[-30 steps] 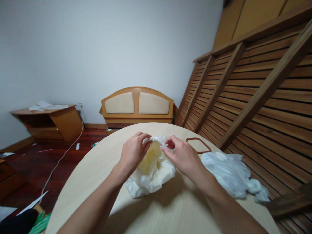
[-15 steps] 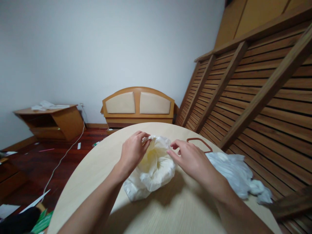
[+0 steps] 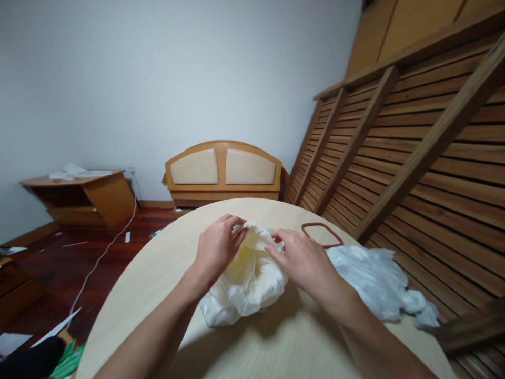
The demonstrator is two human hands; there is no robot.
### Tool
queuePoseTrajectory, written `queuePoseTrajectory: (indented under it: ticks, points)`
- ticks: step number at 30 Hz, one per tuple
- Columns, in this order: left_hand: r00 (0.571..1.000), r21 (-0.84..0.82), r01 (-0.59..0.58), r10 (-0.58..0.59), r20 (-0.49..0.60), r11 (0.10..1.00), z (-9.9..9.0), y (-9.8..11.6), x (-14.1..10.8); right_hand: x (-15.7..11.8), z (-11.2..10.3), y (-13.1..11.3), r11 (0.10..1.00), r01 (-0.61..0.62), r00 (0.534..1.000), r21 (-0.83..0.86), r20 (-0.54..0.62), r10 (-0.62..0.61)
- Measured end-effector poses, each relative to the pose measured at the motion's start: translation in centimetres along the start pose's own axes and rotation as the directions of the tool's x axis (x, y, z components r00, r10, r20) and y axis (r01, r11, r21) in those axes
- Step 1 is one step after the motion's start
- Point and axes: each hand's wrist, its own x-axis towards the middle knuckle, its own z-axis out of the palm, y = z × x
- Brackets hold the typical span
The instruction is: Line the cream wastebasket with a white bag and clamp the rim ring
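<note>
A crumpled white plastic bag stands on the round table with its mouth open toward me; its inside looks yellowish. Whether a container is beneath the plastic is hidden. My left hand pinches the bag's rim at the far left between thumb and fingers. On the right side of the mouth, my right hand is closed on the rim, thumb on the inner side and fingertips behind. A reddish-brown rounded frame lies flat beyond my right hand.
More white plastic bags lie bunched at the right of the pale round table. Slatted wooden panels lean close on the right. A headboard stands behind. Leftward are a low cabinet, a cable and scattered papers on the floor.
My right hand has shifted slightly left and its fingers have come onto the bag's rim. My left hand keeps its hold, nearly in place. The rim between them has changed shape a little.
</note>
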Motion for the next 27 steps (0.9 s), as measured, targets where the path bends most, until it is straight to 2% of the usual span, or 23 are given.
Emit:
queuePoseTrajectory:
  ticks: [2, 4, 6, 9, 11, 13, 16, 18, 24, 27]
  points:
    - [1.0, -0.004, -0.012, 0.012, 0.006, 1.0, 0.04, 0.21, -0.11, 0.18, 0.01, -0.27, 0.998, 0.009, 0.997, 0.067, -0.071, -0.004]
    - [1.0, -0.008, -0.024, 0.024, 0.01, 1.0, 0.04, 0.37, -0.21, 0.32, 0.01, -0.47, 0.996, 0.015, 0.995, 0.092, -0.096, -0.006]
    - [1.0, -0.001, -0.023, 0.023, 0.011, 1.0, 0.01, 0.39, -0.24, 0.26, -0.04, -0.44, 0.999, 0.002, 0.999, 0.052, -0.044, 0.0]
    - [1.0, 0.02, 0.002, -0.002, 0.005, 1.0, -0.09, 0.22, -0.17, -0.14, -0.23, -0.07, 0.997, -0.03, 0.992, -0.073, 0.117, 0.039]
    - [1.0, 0.021, 0.008, -0.008, 0.001, 1.0, -0.12, 0.14, -0.12, -0.41, -0.41, 0.15, 0.993, -0.022, 0.984, -0.112, 0.171, 0.041]
    - [1.0, 0.012, 0.004, -0.004, 0.001, 1.0, -0.1, 0.18, -0.12, -0.46, -0.61, 0.17, 0.995, -0.016, 0.991, -0.095, 0.128, 0.028]
    - [1.0, -0.011, -0.014, 0.014, 0.012, 1.0, -0.01, 0.42, -0.23, -0.13, -0.74, -0.12, 1.0, -0.018, 1.0, -0.003, -0.02, 0.018]
    - [0.999, -0.022, -0.031, 0.032, 0.022, 0.999, 0.03, 0.55, -0.32, 0.15, -0.65, -0.3, 0.999, -0.008, 0.998, 0.041, -0.058, 0.011]
    - [1.0, -0.01, -0.017, 0.017, 0.01, 1.0, -0.13, 0.32, -0.29, 0.01, -0.1, 0.06, 0.999, -0.013, 0.992, -0.047, 0.126, 0.019]
    - [1.0, -0.005, -0.007, 0.007, 0.01, 1.0, -0.19, 0.18, -0.26, -0.19, -0.01, 0.18, 0.998, 0.0, 0.994, -0.057, 0.111, 0.006]
